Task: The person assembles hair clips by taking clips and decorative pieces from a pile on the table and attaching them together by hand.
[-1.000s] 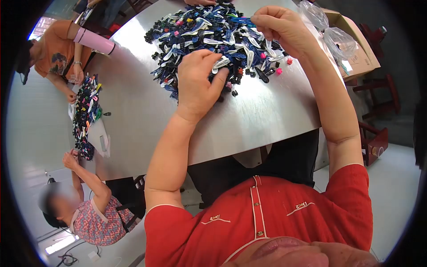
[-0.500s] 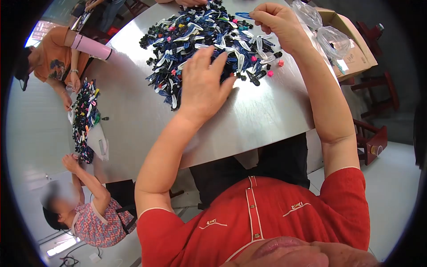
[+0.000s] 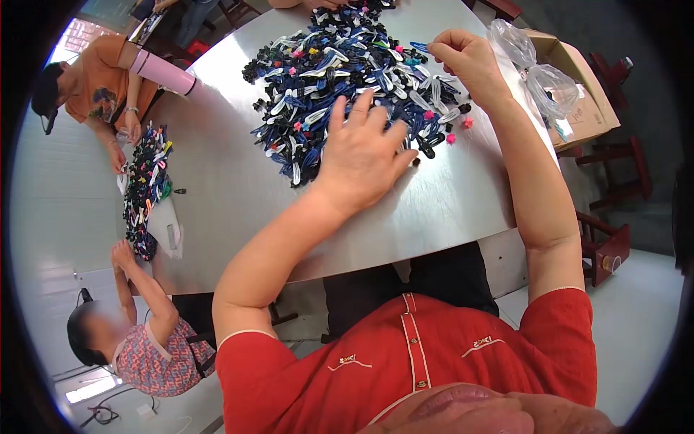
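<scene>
A large pile of hair clips [image 3: 318, 79] in blue, white and black, with small pink and red flower-shaped pieces, lies on the metal table [image 3: 224, 188]. My left hand [image 3: 361, 159] is over the pile's near edge, palm down, its fingers spread and slightly blurred. Whatever lies under its palm is hidden. To the right of the pile, my right hand [image 3: 463, 58] is raised, pinching a blue clip [image 3: 419, 46] between thumb and fingertips.
An open cardboard box [image 3: 585, 108] with clear plastic bags [image 3: 551, 88] stands at the right. Two people sit at the left by a smaller clip pile [image 3: 144, 181] and a pink bottle [image 3: 165, 73]. Another person's hands reach in at the far edge. Dark red stools [image 3: 614, 246] stand right.
My left hand has let go of the white clip it held, opened, and moved right and nearer over the pile. My right hand still pinches the blue clip. The view has shifted slightly.
</scene>
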{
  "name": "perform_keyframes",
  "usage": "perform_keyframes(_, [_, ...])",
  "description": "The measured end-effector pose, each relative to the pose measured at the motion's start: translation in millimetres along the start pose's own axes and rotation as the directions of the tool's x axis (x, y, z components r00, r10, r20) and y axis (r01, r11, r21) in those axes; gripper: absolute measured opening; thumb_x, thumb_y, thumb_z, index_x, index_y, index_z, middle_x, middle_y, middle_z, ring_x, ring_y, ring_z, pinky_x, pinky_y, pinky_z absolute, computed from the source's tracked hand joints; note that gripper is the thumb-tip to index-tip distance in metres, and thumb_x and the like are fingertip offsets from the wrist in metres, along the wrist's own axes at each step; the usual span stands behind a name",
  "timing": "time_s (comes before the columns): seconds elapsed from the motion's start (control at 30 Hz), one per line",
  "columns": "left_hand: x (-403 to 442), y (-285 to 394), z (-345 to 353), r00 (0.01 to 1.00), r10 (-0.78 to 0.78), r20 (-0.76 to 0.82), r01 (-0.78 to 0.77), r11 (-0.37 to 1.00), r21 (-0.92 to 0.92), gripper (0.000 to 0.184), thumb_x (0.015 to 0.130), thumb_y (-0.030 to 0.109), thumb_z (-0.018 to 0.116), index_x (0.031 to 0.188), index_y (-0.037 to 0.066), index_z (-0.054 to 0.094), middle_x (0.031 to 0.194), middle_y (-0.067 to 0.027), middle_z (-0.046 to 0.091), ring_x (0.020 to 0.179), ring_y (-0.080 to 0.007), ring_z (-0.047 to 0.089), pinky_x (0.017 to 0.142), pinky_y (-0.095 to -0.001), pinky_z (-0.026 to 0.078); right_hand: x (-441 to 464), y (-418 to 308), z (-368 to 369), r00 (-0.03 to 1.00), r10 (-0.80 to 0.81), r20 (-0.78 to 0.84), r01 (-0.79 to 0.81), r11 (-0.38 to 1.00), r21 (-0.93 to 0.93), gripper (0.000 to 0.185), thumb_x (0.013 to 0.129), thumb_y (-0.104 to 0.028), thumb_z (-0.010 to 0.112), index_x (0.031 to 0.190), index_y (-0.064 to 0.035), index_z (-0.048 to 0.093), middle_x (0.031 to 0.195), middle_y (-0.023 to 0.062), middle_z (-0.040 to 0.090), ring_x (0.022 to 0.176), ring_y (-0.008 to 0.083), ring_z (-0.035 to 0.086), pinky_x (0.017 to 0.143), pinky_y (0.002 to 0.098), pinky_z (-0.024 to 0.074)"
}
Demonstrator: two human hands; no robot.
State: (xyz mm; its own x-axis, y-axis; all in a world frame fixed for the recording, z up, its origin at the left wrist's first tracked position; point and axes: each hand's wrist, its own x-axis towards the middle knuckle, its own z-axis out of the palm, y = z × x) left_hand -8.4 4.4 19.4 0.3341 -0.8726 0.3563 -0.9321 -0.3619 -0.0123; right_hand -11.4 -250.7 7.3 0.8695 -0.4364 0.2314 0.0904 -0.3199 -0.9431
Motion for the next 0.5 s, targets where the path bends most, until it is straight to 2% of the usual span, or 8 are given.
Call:
perform_keyframes(0.17, [32, -71, 14, 0.972, -0.129, -0.195, 0.122, 0.991, -0.049, 0.021, 0.091, 0.023, 0.062, 0.108, 0.011, 0.066, 0.109, -0.0085, 0.061, 0.116, -0.0293, 0.054, 0.101, -0.0487, 0.039, 3, 12, 1, 0.999, 0.018, -0.027, -0.02, 0.997, -0.079, 0.017, 0.088, -0.019, 0.073, 0.09, -0.003, 0.071, 0.075, -0.0026, 0.061, 0.066, 0.0051, 0.053, 0.061, 0.0221, 0.0448])
perform_keyframes(0.2, [42, -91, 28, 0.958, -0.065, -0.279, 0.066, 0.998, -0.005, 0.028, 0.09, 0.027, 0.063, 0.112, 0.011, 0.065, 0.117, -0.0083, 0.061, 0.12, -0.0301, 0.053, 0.103, -0.0492, 0.038, 2, 12, 2, 0.999, 0.021, -0.029, -0.023, 0.996, -0.081, 0.017, 0.088, -0.019, 0.073, 0.09, -0.003, 0.071, 0.075, -0.0026, 0.061, 0.066, 0.0051, 0.053, 0.061, 0.0221, 0.0448])
perform_keyframes(0.23, [46, -99, 37, 0.958, -0.063, -0.28, 0.063, 0.998, -0.008, 0.028, 0.09, 0.027, 0.063, 0.112, 0.011, 0.065, 0.117, -0.0083, 0.061, 0.12, -0.0301, 0.053, 0.103, -0.0492, 0.038, 2, 11, 2, 1.0, 0.006, -0.029, -0.009, 0.996, -0.092, 0.017, 0.088, -0.019, 0.073, 0.09, -0.0028, 0.071, 0.075, -0.0026, 0.062, 0.067, 0.005, 0.054, 0.061, 0.0222, 0.0449])
perform_keyframes(0.3, [51, -108, 47, 0.969, -0.074, -0.238, 0.123, 0.972, 0.2, 0.035, 0.089, 0.033, 0.065, 0.117, 0.013, 0.063, 0.126, -0.0095, 0.058, 0.125, -0.0313, 0.051, 0.106, -0.052, 0.036, 2, 10, 2, 0.999, -0.009, -0.031, 0.005, 0.994, -0.109, 0.017, 0.088, -0.019, 0.073, 0.089, -0.0026, 0.07, 0.075, -0.0026, 0.062, 0.067, 0.0049, 0.054, 0.061, 0.0223, 0.0451])
perform_keyframes(0.33, [53, -109, 44, 0.976, -0.173, -0.132, 0.183, 0.98, 0.07, 0.041, 0.087, 0.038, 0.066, 0.121, 0.015, 0.062, 0.132, -0.0113, 0.055, 0.129, -0.0333, 0.049, 0.11, -0.0567, 0.034, 2, 10, 3, 0.999, -0.02, -0.025, 0.017, 0.992, -0.126, 0.017, 0.088, -0.019, 0.073, 0.089, -0.0023, 0.07, 0.076, -0.0025, 0.062, 0.067, 0.0048, 0.054, 0.061, 0.0223, 0.0451])
perform_keyframes(0.37, [51, -111, 40, 0.977, -0.17, -0.13, 0.18, 0.981, 0.069, 0.041, 0.087, 0.038, 0.066, 0.121, 0.015, 0.062, 0.132, -0.0113, 0.055, 0.129, -0.0333, 0.049, 0.11, -0.0567, 0.034, 2, 10, 4, 0.999, -0.031, -0.019, 0.028, 0.99, -0.14, 0.017, 0.088, -0.018, 0.072, 0.088, -0.0021, 0.07, 0.076, -0.0024, 0.063, 0.067, 0.0047, 0.054, 0.061, 0.0223, 0.0452])
perform_keyframes(0.43, [40, -110, 30, 0.977, -0.215, 0.014, 0.215, 0.974, -0.076, 0.038, 0.088, 0.036, 0.065, 0.12, 0.014, 0.062, 0.131, -0.0109, 0.056, 0.128, -0.034, 0.049, 0.109, -0.0578, 0.035, 0, 10, 4, 0.999, -0.033, -0.027, 0.028, 0.987, -0.16, 0.017, 0.088, -0.019, 0.072, 0.088, -0.0017, 0.069, 0.076, -0.0027, 0.063, 0.067, 0.0049, 0.054, 0.061, 0.0226, 0.0453])
perform_keyframes(0.5, [21, -100, 22, 0.977, -0.213, -0.026, 0.212, 0.977, -0.037, 0.035, 0.088, 0.031, 0.066, 0.117, 0.012, 0.063, 0.128, -0.0112, 0.057, 0.125, -0.0333, 0.051, 0.103, -0.0526, 0.04, 0, 10, 5, 0.999, -0.032, -0.008, 0.03, 0.986, -0.162, 0.018, 0.088, -0.019, 0.072, 0.088, -0.0016, 0.069, 0.075, -0.0027, 0.063, 0.067, 0.0051, 0.054, 0.061, 0.0234, 0.0454])
